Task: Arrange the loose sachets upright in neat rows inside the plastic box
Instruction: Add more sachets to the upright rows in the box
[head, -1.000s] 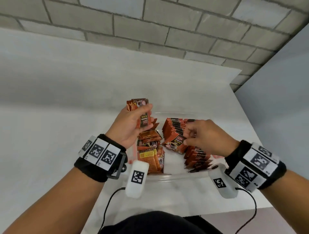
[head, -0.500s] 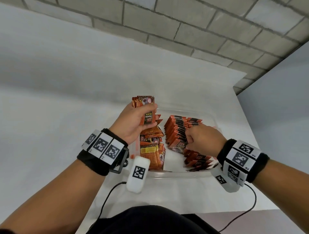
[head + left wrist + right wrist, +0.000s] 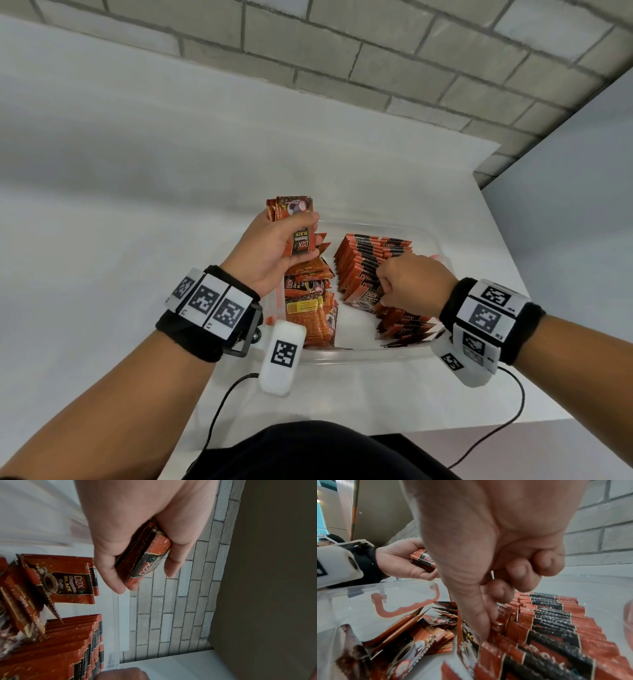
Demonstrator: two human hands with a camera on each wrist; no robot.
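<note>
A clear plastic box (image 3: 359, 354) sits on the white table. Inside it on the right stands a row of upright orange-black sachets (image 3: 371, 255), while loose sachets (image 3: 308, 308) lie piled on the left. My left hand (image 3: 298, 229) hovers over the box's far left corner and grips a bundle of sachets (image 3: 291, 207), which also shows in the left wrist view (image 3: 147, 555). My right hand (image 3: 385, 291) is down in the box at the near end of the row. Its thumb and forefinger (image 3: 481, 626) pinch the top of one sachet (image 3: 467, 632) standing there.
The table's right edge (image 3: 513, 274) runs close to the box, with a grey wall beyond it. A brick wall (image 3: 376, 68) stands behind. Black cables (image 3: 219, 404) trail off the near edge. A red latch (image 3: 406, 608) hangs on the box's left wall.
My right hand has dropped from above the row into the box and pinches a sachet at the row's near end. The left hand still holds its bundle in place.
</note>
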